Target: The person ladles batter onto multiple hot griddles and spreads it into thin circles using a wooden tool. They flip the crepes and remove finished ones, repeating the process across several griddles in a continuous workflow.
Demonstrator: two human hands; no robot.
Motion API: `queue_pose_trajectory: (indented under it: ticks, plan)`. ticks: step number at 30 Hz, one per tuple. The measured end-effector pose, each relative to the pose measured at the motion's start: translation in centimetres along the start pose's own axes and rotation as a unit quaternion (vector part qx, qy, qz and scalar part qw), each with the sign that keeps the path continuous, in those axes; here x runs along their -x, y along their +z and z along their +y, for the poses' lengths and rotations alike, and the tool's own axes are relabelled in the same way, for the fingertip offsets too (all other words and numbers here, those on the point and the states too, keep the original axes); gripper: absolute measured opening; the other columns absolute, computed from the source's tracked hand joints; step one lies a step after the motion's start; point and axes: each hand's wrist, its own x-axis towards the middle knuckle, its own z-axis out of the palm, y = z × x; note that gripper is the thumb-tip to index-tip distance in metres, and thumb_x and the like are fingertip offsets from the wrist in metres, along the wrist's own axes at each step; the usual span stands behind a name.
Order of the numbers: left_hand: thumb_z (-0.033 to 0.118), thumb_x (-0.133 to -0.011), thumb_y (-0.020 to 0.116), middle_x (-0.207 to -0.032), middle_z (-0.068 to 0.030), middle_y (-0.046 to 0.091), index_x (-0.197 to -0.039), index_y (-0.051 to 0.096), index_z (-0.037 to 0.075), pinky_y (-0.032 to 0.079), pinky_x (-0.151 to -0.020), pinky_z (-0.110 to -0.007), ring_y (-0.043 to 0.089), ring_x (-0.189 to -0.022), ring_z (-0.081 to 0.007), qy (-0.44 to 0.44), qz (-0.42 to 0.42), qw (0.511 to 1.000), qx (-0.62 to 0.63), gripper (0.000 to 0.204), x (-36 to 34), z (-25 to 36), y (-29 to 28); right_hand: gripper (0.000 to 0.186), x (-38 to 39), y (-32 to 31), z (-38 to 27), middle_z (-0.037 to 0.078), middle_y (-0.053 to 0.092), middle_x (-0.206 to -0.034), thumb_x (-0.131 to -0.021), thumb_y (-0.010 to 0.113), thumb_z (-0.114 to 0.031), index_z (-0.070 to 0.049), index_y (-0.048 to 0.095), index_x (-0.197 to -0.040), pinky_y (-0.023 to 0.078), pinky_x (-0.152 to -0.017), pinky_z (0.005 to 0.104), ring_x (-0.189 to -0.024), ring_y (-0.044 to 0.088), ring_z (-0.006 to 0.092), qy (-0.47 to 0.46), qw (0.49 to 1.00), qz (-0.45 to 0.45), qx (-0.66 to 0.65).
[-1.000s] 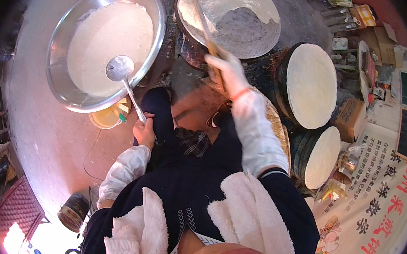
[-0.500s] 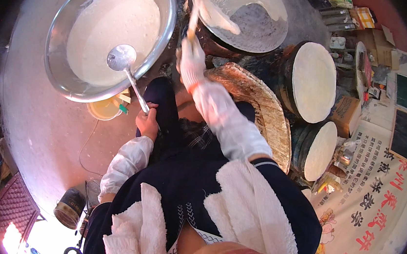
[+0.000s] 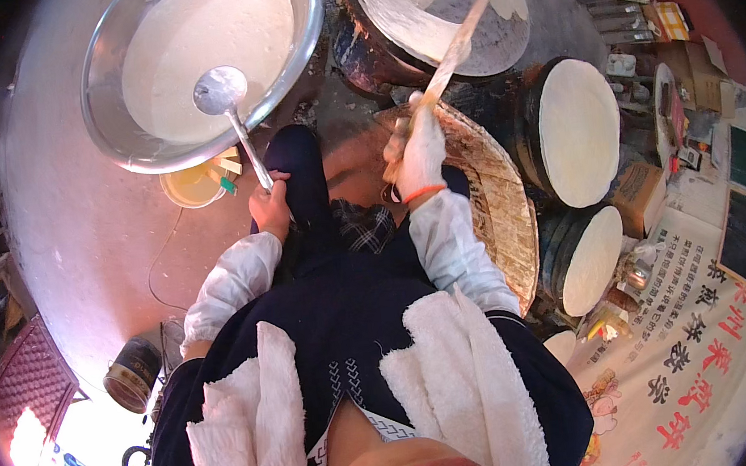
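Note:
My left hand (image 3: 270, 205) is closed round the handle of a metal ladle (image 3: 220, 90), whose round head is over the pale batter (image 3: 201, 34) inside a wide steel basin (image 3: 100, 98). My right hand (image 3: 419, 152), in a white glove, grips a flat wooden spreader (image 3: 454, 50) slanting up to the right over a round griddle (image 3: 508, 45). Pale batter covers part of that griddle, and its dark grey surface shows elsewhere. Just right of my right hand is a worn, brown, curved board (image 3: 501, 207) with a crusted face.
Two more round griddles (image 3: 578, 128) (image 3: 591, 261) with pale rounds stand at my right, beside a cardboard box (image 3: 637, 198). A yellowish bucket (image 3: 193, 183) sits under the basin, a dark bucket (image 3: 131, 373) at lower left. A lettered banner (image 3: 646, 368) lies at lower right.
My right hand has come back toward me and to the right from the griddle's left edge, and the spreader has swung rightward across it. My left hand with the ladle has shifted slightly forward.

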Motion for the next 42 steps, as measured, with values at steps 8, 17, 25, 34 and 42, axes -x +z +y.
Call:
queue_pose_trajectory:
  ticks: [8,17,25,34,42]
  plan:
    - [0.018,-0.086,0.061,-0.090,-0.0074,0.070,-0.090,0.074,0.001,0.047,-0.086,-0.029,0.064,-0.089,-0.0167,-0.003,-0.016,1.000,0.001,0.022,0.6,0.9,1.7,0.039,-1.6,-2.3,4.7,0.001,0.056,-0.070,-0.103,0.055,-0.038,-0.015,0.054,-0.133,0.035,-0.035,0.0270,-0.041,0.045,0.0108,-0.050,0.981,-0.111,0.151]
    - [0.023,-0.086,0.063,-0.074,-0.0049,0.065,-0.089,0.075,0.003,0.046,-0.070,-0.030,0.060,-0.072,-0.0138,0.011,-0.002,0.997,-0.080,0.023,0.3,2.5,2.2,0.032,-3.0,-11.0,-7.4,0.005,0.061,-0.071,-0.104,0.051,-0.042,-0.010,0.057,-0.103,0.043,-0.039,0.0300,-0.046,0.053,0.0127,-0.064,0.961,-0.105,0.248]
    - [0.024,-0.086,0.063,-0.075,-0.0064,0.067,-0.091,0.076,0.005,0.047,-0.070,-0.031,0.062,-0.073,-0.0151,0.068,0.008,0.994,-0.087,0.023,0.1,1.8,3.3,0.045,-5.6,-17.0,-6.0,0.005,0.064,-0.076,-0.102,0.053,-0.022,-0.013,0.050,-0.145,0.047,-0.047,0.0276,-0.051,0.056,0.0120,-0.204,0.866,-0.097,0.447]
    - [0.025,-0.085,0.063,-0.077,-0.0095,0.069,-0.092,0.076,0.005,0.049,-0.075,-0.032,0.066,-0.076,-0.0187,0.037,0.004,0.988,-0.147,0.025,1.3,4.2,3.9,0.046,-3.0,-17.5,-8.2,0.003,0.061,-0.071,-0.101,0.053,-0.024,-0.017,0.049,-0.147,0.042,-0.040,0.0278,-0.044,0.051,0.0116,-0.106,0.901,-0.206,0.367]
    - [0.023,-0.085,0.063,-0.076,-0.0085,0.068,-0.091,0.074,0.004,0.048,-0.073,-0.032,0.063,-0.075,-0.0168,0.045,0.007,0.988,-0.150,0.023,0.9,4.2,4.5,0.043,-13.9,-17.4,-13.0,0.026,0.069,-0.099,-0.101,0.051,-0.032,-0.020,0.052,-0.141,0.052,-0.073,0.0543,-0.083,0.067,0.0457,-0.445,0.719,0.013,0.534]
